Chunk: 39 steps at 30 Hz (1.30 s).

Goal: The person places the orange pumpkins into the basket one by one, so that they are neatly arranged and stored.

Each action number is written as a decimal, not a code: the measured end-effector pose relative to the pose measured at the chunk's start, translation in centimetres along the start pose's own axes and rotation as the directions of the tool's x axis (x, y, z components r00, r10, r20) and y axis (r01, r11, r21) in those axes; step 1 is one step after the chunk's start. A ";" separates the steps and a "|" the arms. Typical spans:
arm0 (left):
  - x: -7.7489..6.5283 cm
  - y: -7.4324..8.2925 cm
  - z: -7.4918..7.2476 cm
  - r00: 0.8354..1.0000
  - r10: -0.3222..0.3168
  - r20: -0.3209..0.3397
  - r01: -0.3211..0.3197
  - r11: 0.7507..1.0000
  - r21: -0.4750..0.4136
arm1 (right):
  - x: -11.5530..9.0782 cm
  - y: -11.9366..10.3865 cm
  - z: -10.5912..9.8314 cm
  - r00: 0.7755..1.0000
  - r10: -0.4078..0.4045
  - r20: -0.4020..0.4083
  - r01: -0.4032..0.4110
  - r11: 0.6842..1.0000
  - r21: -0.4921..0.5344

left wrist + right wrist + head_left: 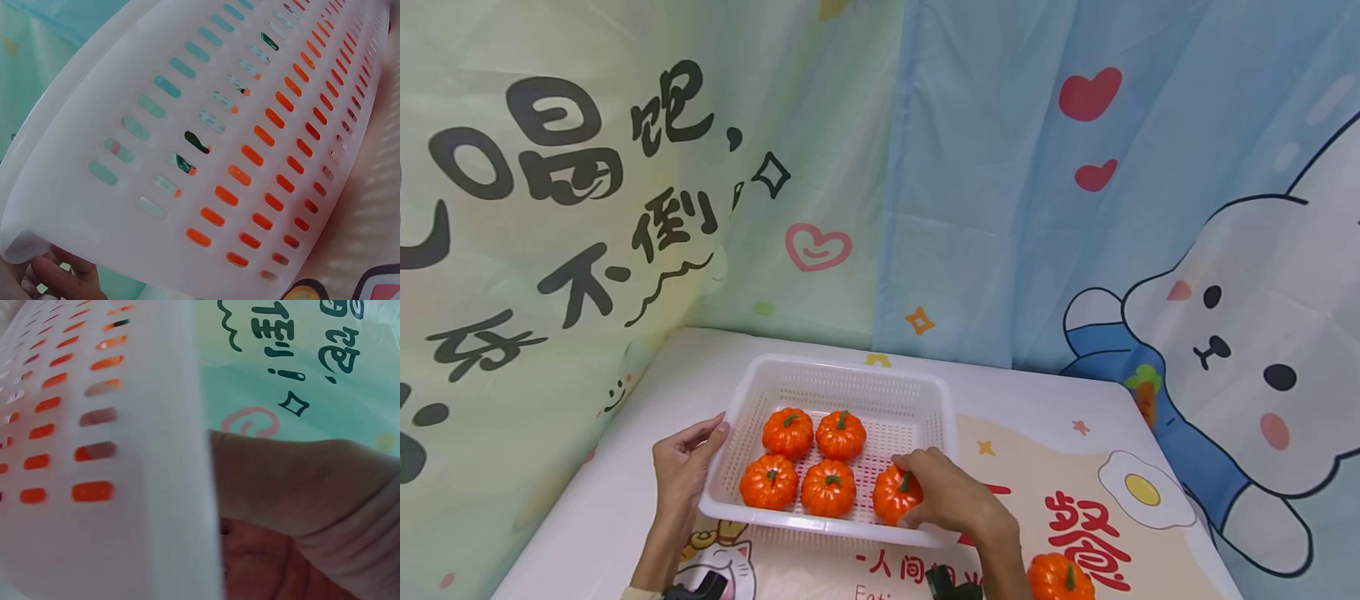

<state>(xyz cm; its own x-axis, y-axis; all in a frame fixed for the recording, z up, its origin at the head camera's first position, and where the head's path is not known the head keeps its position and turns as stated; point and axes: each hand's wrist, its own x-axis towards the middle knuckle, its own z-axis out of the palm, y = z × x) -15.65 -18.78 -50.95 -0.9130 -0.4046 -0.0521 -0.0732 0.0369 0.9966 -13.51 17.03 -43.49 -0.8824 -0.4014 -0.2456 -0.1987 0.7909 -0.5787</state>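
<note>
A white perforated plastic basket (880, 379) sits on the table, with several small orange toy pumpkins (828, 489) grouped on its left side. My left hand (681, 467) holds the basket's left rim; in the left wrist view its curled fingers (65, 278) show at the rim's corner. Inside the front right part of the basket, my right hand (955, 492) grips another pumpkin (891, 497) between thumb and fingers. The basket's wall (169, 487) hides the fingertips in the right wrist view, where orange shows through the slots.
One more pumpkin (1060, 577) lies on the table outside the basket, by my right forearm. A printed mat (1022, 467) with red characters and a fried egg covers the tabletop. Printed curtains (970, 208) hang behind and to the sides.
</note>
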 end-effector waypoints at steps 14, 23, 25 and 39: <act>0.1 -0.1 0.0 1.000 -0.013 0.002 0.013 1.000 0.019 | 1.0 0.3 1.0 1.000 -0.013 0.012 0.013 1.000 -0.010; -0.1 0.1 0.0 1.000 -0.012 0.005 0.012 1.000 0.025 | 1.9 0.7 1.7 0.999 -0.028 0.015 0.028 1.000 -0.010; -0.1 0.2 0.0 1.000 -0.010 0.003 0.010 1.000 0.023 | 2.0 0.8 1.8 0.999 -0.028 0.016 0.028 1.000 -0.002; -0.1 0.0 -0.2 1.000 -0.017 0.006 0.017 1.000 0.019 | 2.3 0.9 1.9 1.000 -0.022 0.012 0.022 1.000 0.015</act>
<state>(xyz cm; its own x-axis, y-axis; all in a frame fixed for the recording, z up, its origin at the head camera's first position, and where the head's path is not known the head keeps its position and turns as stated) -15.51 -18.93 -50.92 -0.9139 -0.4000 -0.0693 -0.0962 0.0477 0.9942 -14.90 15.92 -46.08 -0.8726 -0.4243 -0.2419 -0.2119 0.7751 -0.5953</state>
